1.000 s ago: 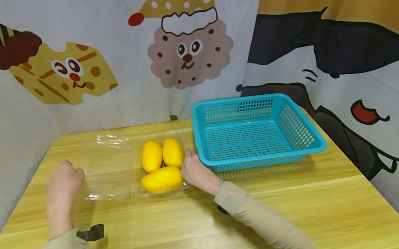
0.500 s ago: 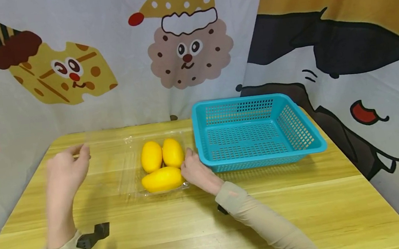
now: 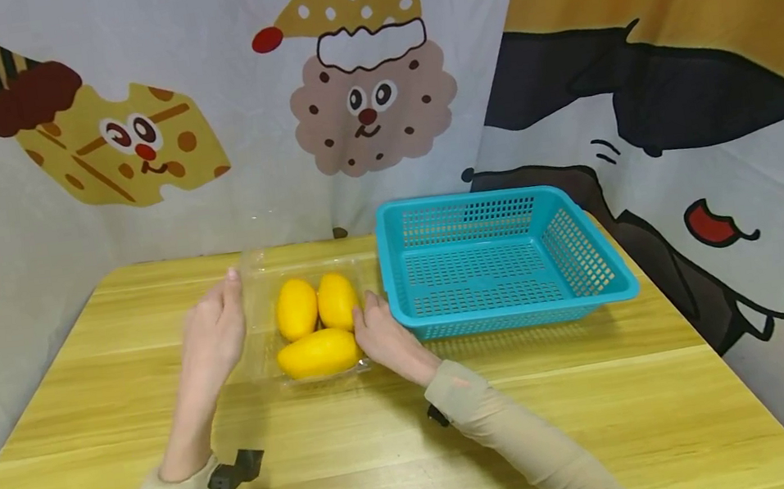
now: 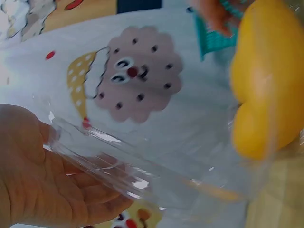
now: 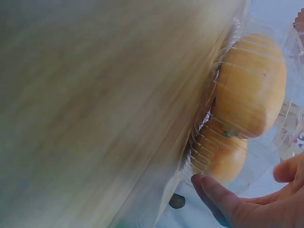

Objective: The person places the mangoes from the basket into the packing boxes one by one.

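A hinged clear plastic box holds several yellow mangoes on the table. Its transparent lid stands raised at the left, and my left hand holds it by its edge, the fingers showing through the plastic in the left wrist view. At the box's right end rests my right hand. In the right wrist view a fingertip touches the ribbed wall low down, with the thumb apart above it. Two mangoes, one orange-looking mango nearer, show through the plastic there.
A blue perforated basket stands right of the box, close to my right hand. Behind the wooden table hangs a cartoon-printed curtain.
My left hand has risen and swung right, bringing the lid up from lying flat on the left towards the mangoes. The right hand stays at the box's right end.
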Action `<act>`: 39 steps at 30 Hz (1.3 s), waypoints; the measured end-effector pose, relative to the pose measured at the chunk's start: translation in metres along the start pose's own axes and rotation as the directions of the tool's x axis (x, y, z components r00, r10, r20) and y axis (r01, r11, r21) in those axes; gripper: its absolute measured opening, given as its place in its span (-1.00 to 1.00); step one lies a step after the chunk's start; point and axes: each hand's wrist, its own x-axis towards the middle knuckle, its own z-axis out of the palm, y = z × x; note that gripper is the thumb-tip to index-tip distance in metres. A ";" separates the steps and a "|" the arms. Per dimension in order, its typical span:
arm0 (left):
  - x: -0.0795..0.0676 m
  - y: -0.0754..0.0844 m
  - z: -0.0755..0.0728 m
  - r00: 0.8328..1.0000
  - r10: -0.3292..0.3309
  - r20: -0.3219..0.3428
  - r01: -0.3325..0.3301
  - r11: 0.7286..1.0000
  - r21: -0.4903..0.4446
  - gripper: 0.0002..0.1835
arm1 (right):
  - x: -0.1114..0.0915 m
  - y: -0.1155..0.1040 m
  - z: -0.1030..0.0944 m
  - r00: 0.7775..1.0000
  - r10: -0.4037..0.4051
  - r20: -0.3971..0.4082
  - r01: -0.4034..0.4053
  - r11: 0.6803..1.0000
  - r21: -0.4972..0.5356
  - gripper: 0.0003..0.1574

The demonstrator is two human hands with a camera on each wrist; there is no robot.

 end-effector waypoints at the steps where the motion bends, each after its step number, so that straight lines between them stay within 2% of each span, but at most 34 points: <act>1: 0.001 0.000 0.005 1.000 0.011 -0.003 -0.011 1.000 0.009 -0.18 | 0.000 0.000 0.000 1.000 0.007 0.005 -0.007 1.000 0.016 -0.24; 8: 0.007 -0.009 0.038 0.995 0.097 0.002 -0.097 0.990 0.106 -0.24 | 0.000 0.001 -0.001 0.999 0.038 0.026 -0.041 0.993 0.113 -0.15; 14: 0.011 -0.021 0.053 0.995 0.096 0.020 -0.099 0.976 0.195 -0.31 | 0.000 0.002 -0.002 0.999 0.013 0.029 -0.017 0.989 0.149 -0.12; 20: 0.014 -0.030 0.057 0.997 0.078 0.018 -0.080 0.964 0.254 -0.34 | 0.000 0.001 -0.002 1.000 -0.026 0.010 0.024 0.986 0.163 -0.12; 26: 0.016 -0.033 0.057 0.998 0.046 0.037 -0.055 0.952 0.301 -0.30 | 0.000 0.000 -0.001 1.000 -0.015 0.001 0.014 0.975 0.221 -0.21; 33: 0.017 -0.041 0.057 0.998 0.041 0.054 -0.056 0.940 0.338 -0.27 | 0.003 -0.005 0.003 0.994 -0.098 -0.051 0.104 0.984 0.143 -0.40; 39: 0.017 -0.048 0.054 0.996 0.059 0.064 -0.077 0.936 0.344 -0.26 | 0.003 -0.008 0.010 0.988 -0.137 -0.065 0.144 0.983 0.115 -0.47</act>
